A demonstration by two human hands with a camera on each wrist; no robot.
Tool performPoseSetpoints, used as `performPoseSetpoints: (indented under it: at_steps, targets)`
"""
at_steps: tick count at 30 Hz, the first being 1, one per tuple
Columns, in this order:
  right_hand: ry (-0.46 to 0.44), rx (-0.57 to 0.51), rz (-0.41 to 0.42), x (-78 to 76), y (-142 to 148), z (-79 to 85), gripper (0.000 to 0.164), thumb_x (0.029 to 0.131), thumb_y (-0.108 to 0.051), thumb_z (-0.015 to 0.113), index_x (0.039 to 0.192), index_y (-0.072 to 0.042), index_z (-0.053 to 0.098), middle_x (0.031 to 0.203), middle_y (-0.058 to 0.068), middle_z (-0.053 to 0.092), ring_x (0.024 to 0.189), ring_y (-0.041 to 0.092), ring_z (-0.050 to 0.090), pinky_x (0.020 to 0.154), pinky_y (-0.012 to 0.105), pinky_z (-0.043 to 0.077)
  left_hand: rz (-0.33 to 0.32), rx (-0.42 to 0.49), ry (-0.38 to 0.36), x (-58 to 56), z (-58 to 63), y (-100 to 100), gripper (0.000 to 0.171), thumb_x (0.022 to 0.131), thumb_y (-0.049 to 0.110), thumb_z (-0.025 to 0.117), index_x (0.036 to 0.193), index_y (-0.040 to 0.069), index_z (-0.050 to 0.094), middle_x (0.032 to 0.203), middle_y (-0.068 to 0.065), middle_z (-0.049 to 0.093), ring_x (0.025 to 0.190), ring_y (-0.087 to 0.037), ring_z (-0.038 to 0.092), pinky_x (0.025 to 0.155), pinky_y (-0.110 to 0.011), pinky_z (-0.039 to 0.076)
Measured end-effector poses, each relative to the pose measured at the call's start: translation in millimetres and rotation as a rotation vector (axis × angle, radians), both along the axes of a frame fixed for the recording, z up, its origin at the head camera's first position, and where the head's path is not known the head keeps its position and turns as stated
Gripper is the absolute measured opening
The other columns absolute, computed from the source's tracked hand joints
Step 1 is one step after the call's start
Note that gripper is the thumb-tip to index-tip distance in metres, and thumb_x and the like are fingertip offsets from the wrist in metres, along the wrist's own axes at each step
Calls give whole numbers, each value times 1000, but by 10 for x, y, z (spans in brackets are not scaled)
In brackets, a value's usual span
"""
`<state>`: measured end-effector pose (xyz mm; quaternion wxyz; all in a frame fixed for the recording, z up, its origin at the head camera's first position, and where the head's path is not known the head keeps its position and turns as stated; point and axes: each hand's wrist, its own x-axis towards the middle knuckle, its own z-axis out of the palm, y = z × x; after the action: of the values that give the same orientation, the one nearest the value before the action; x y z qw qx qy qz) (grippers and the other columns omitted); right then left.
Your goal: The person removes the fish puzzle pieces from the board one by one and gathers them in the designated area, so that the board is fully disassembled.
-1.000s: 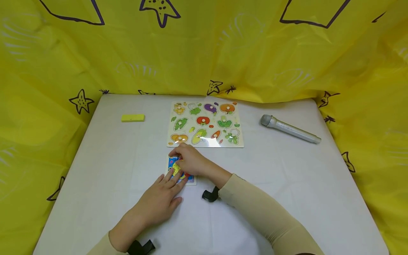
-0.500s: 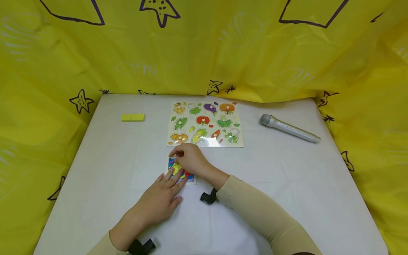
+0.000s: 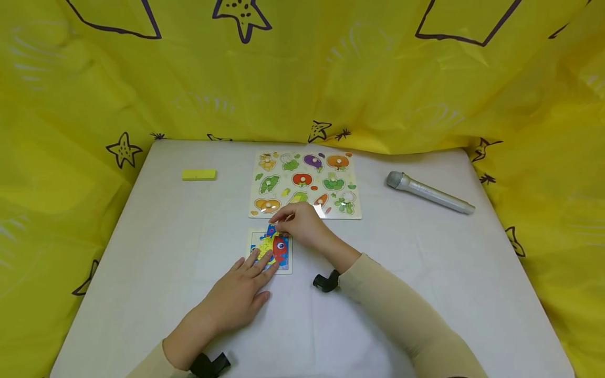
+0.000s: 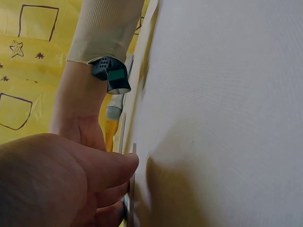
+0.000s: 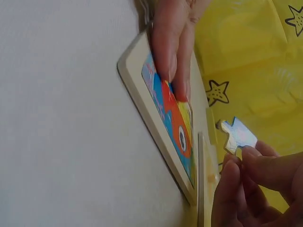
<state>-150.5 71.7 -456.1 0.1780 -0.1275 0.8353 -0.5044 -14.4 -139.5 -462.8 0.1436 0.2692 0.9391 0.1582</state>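
Note:
A small square fish jigsaw in a pale wooden frame (image 3: 285,272) lies in front of the person. Its fish has a red head (image 3: 280,248) and a yellow body. My left hand (image 3: 236,296) rests on the near left part of it with spread, straight fingers, covering that area. Between thumb and fingers, my right hand (image 3: 304,226) pinches a jigsaw piece (image 5: 241,132), blue on its face with a knobbed edge, raised above the frame's far edge. At the top of the jigsaw, a pale gap shows where the wooden base is bare.
Behind the jigsaw lies a larger vegetable peg puzzle board (image 3: 357,207). A yellow block (image 3: 199,175) sits at the back left, and a silver microphone (image 3: 430,193) lies at the right. Black wrist cameras (image 3: 326,282) hang from both wrists. A yellow curtain (image 3: 302,68) encloses the table.
My right hand has lifted the piece out of the jigsaw's upper left and moved right and away from the person, baring the wooden base there. The left hand has stayed in place.

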Motion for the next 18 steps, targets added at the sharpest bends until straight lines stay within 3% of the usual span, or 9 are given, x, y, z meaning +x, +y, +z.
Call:
performPoseSetpoints:
  at_steps: [6, 18]
  targets:
    - [-83, 65, -12, -64, 308, 51, 10, 98, -8, 78, 104, -12, 86, 94, 7, 77, 71, 18, 71, 66, 27, 61, 4, -16, -5, -7, -12, 4, 64, 107, 39, 64, 166, 23, 44, 176, -6, 36, 166, -41, 24, 131, -64, 29]
    - [-102, 235, 10, -97, 610, 20, 11, 97, -3, 77, 97, -9, 86, 84, 5, 77, 62, 13, 68, 60, 23, 59, 31, -20, -26, 5, -16, 24, 65, 107, 40, 64, 166, 25, 43, 177, -4, 35, 168, -38, 21, 133, -62, 27]
